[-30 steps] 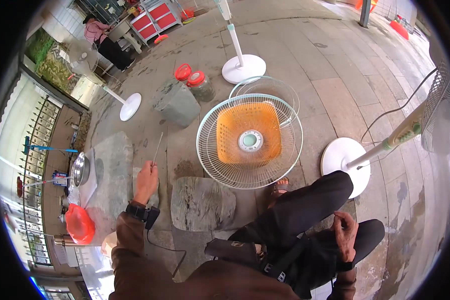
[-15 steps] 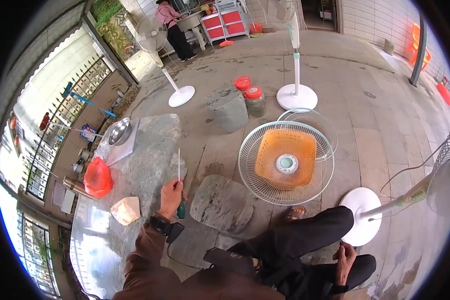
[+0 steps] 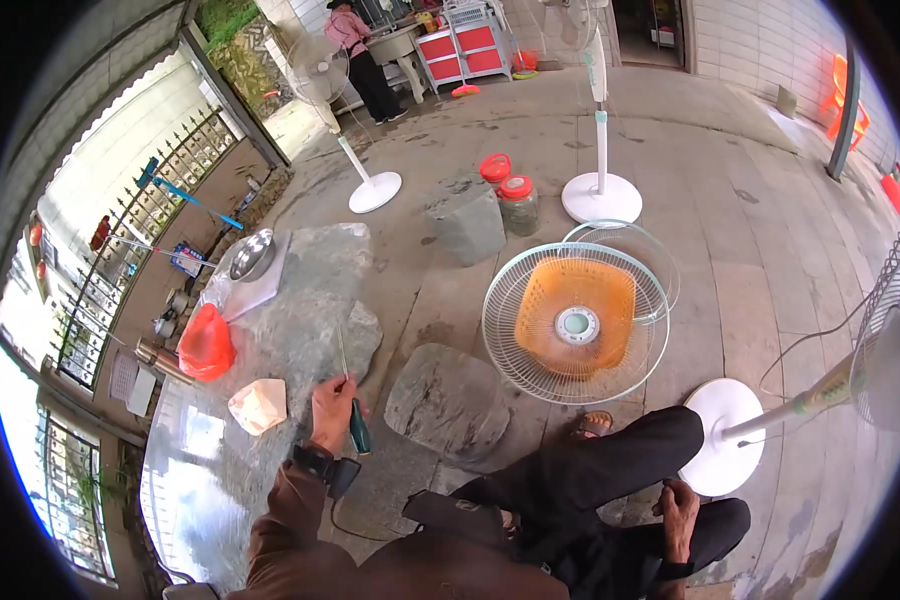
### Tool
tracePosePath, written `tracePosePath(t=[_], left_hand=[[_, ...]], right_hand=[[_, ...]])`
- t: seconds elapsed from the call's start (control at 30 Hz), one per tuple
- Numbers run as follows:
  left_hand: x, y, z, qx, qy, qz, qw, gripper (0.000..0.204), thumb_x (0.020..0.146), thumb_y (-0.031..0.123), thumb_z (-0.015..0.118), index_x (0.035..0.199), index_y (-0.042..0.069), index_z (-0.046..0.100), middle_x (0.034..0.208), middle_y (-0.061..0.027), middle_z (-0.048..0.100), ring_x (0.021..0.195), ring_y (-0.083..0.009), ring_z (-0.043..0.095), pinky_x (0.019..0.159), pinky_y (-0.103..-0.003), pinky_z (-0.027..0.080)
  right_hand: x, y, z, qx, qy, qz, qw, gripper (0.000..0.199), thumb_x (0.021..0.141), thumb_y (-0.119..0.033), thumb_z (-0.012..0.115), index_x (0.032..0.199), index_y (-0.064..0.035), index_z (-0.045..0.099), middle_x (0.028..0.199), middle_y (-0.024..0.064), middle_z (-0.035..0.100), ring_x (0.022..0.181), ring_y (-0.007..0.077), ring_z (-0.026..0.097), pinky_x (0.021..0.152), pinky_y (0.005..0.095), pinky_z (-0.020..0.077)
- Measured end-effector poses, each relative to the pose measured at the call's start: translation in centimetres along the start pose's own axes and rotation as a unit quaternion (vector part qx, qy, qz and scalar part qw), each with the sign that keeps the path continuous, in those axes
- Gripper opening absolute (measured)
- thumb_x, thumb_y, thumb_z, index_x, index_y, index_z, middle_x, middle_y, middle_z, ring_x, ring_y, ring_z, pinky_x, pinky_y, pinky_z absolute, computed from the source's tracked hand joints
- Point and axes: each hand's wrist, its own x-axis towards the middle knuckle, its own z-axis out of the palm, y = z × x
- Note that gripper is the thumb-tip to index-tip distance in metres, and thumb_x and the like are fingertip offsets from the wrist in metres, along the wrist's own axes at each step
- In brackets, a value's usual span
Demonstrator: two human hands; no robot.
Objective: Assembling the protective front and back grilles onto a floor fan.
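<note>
Beside a grey stone surface (image 3: 315,300) at left, we hold a green-handled screwdriver (image 3: 360,430) in our left hand (image 3: 332,410), its fingers pinching near where handle meets shaft, the slim blade aimed toward the far side. Our right hand (image 3: 678,505) rests by the right knee (image 3: 728,530), fingers curled; we cannot tell whether they grip anything. To the right of a low stone block (image 3: 445,400), a white wire fan guard (image 3: 577,326) lies over an orange basket (image 3: 613,290). For good control, we would judge it best to seat the palm on the thick handle, keep the blade in line with the wrist, and leave the right hand free for steadying.
</note>
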Motion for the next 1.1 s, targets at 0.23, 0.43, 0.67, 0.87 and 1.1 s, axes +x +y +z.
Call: tracePosePath(t=[0.23, 0.43, 0.67, 0.87, 1.1], left_hand=[[16.3, -6.5, -12.1, 0.319, 0.176, 0.151, 0.919, 0.027, 0.086, 0.022, 0.064, 0.088, -0.004, 0.069, 0.073, -0.0204, 0.069, 0.07, -0.0346, 0.071, 0.064, -0.042, 0.053], [23.5, -12.7, -14.6, 0.461, 0.218, 0.159, 0.846, 0.023, 0.077, 0.019, 0.066, 0.081, -0.003, 0.063, 0.08, -0.0261, 0.068, 0.075, -0.0396, 0.069, 0.071, -0.05, 0.054], [25.9, -16.0, -17.7, 0.771, 0.125, 0.172, 0.601, 0.02, 0.082, 0.02, 0.064, 0.083, 0.0, 0.065, 0.087, -0.0176, 0.066, 0.079, -0.0374, 0.065, 0.073, -0.044, 0.052], [23.6, -13.6, -15.7, 0.448, 0.166, 0.18, 0.86, 0.028, 0.076, 0.017, 0.063, 0.086, -0.009, 0.063, 0.083, -0.028, 0.068, 0.078, -0.043, 0.066, 0.07, -0.049, 0.051], [23.9, -12.7, -17.9, 0.533, 0.14, 0.176, 0.815, 0.037, 0.077, 0.022, 0.064, 0.098, -0.009, 0.065, 0.09, -0.0294, 0.068, 0.081, -0.0437, 0.067, 0.072, -0.05, 0.052]], right_hand=[[-0.2, -0.6, 0.6, -0.036, -0.009, -0.026, 0.999, 0.025, 0.091, -0.012, 0.058, 0.105, 0.0069, 0.067, 0.074, 0.0119, 0.068, 0.06, 0.0163, 0.067, 0.059, 0.0294, 0.0528], [-1.4, -1.6, -0.2, -0.077, 0.016, -0.002, 0.997, 0.027, 0.09, -0.014, 0.058, 0.106, 0.0043, 0.069, 0.074, 0.0124, 0.07, 0.064, 0.0172, 0.068, 0.063, 0.0296, 0.0536], [-2.1, -1.1, -0.8, -0.06, 0.025, -0.027, 0.998, 0.028, 0.091, -0.015, 0.058, 0.107, 0.0057, 0.068, 0.078, 0.0115, 0.069, 0.066, 0.0164, 0.068, 0.062, 0.0301, 0.0533], [-2.6, -2.4, -1.0, -0.094, 0.017, -0.008, 0.995, 0.032, 0.089, -0.02, 0.057, 0.111, 0.0012, 0.068, 0.082, 0.0132, 0.069, 0.075, 0.0199, 0.068, 0.071, 0.033, 0.0535], [-2.4, -3.0, -0.3, -0.071, 0.03, -0.031, 0.997, 0.027, 0.091, -0.016, 0.059, 0.11, 0.0014, 0.069, 0.085, 0.0141, 0.072, 0.071, 0.022, 0.07, 0.071, 0.0339, 0.055]])
